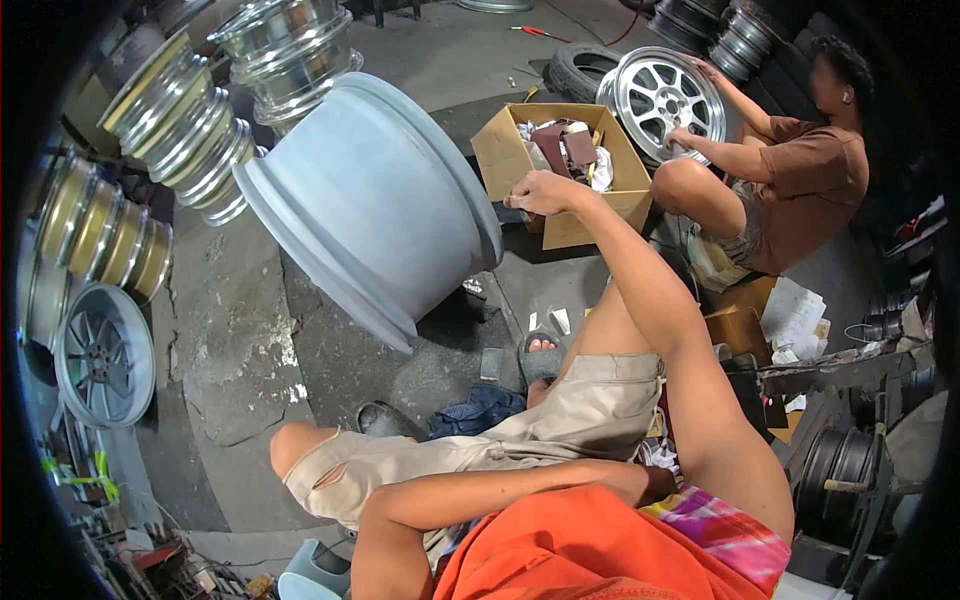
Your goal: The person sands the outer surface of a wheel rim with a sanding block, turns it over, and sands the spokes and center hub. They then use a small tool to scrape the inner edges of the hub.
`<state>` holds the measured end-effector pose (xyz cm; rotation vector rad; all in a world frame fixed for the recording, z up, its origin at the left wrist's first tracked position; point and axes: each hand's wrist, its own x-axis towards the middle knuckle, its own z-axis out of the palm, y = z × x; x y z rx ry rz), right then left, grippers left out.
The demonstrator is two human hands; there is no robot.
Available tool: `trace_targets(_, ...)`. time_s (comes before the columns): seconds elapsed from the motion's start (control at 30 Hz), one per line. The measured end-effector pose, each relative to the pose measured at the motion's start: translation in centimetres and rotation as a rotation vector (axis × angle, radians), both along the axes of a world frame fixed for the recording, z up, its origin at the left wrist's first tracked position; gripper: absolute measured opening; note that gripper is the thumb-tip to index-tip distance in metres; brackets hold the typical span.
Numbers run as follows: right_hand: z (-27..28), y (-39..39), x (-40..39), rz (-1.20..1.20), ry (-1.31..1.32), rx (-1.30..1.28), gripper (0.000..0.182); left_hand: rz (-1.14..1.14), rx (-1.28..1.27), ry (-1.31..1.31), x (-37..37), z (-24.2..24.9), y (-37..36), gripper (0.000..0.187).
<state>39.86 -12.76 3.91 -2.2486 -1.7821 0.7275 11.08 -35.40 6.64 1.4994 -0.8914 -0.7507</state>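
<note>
Right hand (540,192) loosely curled, holding nothing, over the near edge of the cardboard box (520,165) on the floor, beside the tilted grey wheel rim (370,200); left hand hidden, state unclear.

The left hand (655,483) is hidden behind the thigh; the box's (500,150) contents are indistinct.

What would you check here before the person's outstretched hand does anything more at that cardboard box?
1. Right hand at the edge of the cardboard box: ok.
2. Box open, contents reachable: ok.
3. Right hand's grip on anything: cannot tell.
4. Left hand position: cannot tell, tucked out of sight by the lap.
5. Grey wheel rim propped tilted beside the box, steadiness: cannot tell.
6. Co-worker clear of the box, hands on a silver wheel: ok.
</note>
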Motion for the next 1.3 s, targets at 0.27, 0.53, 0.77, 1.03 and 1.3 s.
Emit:
trace_targets(0.27,-0.2,0.0,-0.3,0.008,0.028,-0.008,0.039,-0.131,-0.013,-0.03,-0.3,3.2,7.0,0.031)
trace_targets(0.53,-0.3,0.7,-0.5,0.052,-0.023,-0.008,0.042,0.256,-0.239,0.119,-2.2,-0.3,2.5,0.028)
trace_targets(0.77,-0.7,0.0,0.0,0.064,0.004,0.033,0.04,0.065,0.072,-0.175,-4.0,2.3,11.8,0.029)
trace_targets(1.03,1.7,-1.2,-0.7,-0.123,-0.015,0.478,0.034,1.896,0.741,-0.547,-8.7,11.1,30.8,0.018)
trace_targets(1.3,5.6,0.0,-11.6,0.133,-0.353,1.126,0.032,2.502,0.446,-0.264,-13.0,4.1,40.3,0.074)
